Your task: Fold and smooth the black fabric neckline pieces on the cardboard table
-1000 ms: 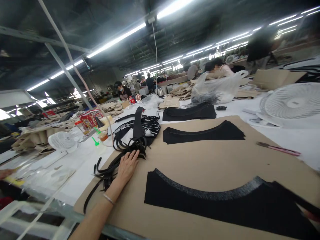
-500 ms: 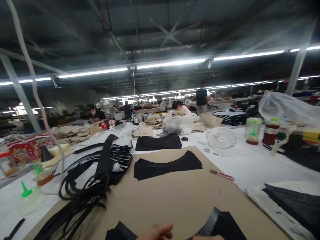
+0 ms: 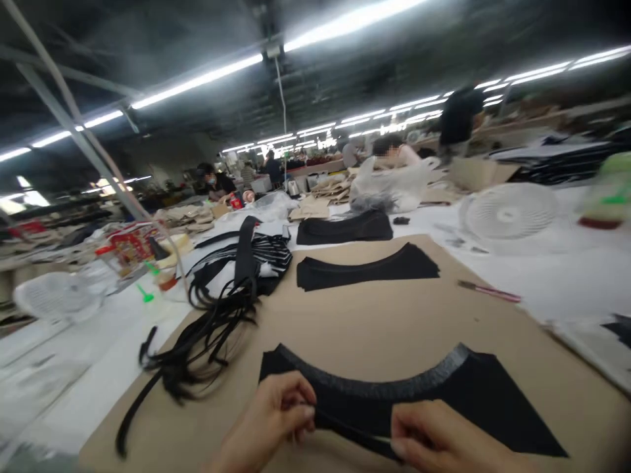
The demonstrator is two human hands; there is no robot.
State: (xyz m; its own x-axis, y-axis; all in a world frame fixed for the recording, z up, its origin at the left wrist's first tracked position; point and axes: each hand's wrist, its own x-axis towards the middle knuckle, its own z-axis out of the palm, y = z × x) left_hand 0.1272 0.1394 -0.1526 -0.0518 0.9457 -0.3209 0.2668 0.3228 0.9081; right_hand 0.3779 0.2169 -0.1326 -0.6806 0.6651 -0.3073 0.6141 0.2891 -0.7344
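Observation:
A curved black fabric piece (image 3: pixel 374 387) with a shinier, greyish band along its inward-curving edge lies on brown board (image 3: pixel 355 322) in front of me. Over its near side, a thin black strip (image 3: pixel 352 433) runs between my hands. My left hand (image 3: pixel 279 414) pinches one end, thumb against curled fingers. Closed on the strip's other end is my right hand (image 3: pixel 434 430), its fingertips partly hidden. Farther off rest a stack of curved black pieces (image 3: pixel 367 269) and another black stack (image 3: pixel 345 228).
A tangle of black strips (image 3: pixel 211 328) lies at left. A pink-handled tool (image 3: pixel 493 292) rests at right, near a white fan (image 3: pixel 510 210). Another fan (image 3: pixel 59 295) stands far left. A plastic bag (image 3: pixel 394 180) sits at the back; people work beyond.
My view has tilted down and turned left. Both hands, barely visible at the bottom edge before, now show fully with the black strip between them over the curved piece.

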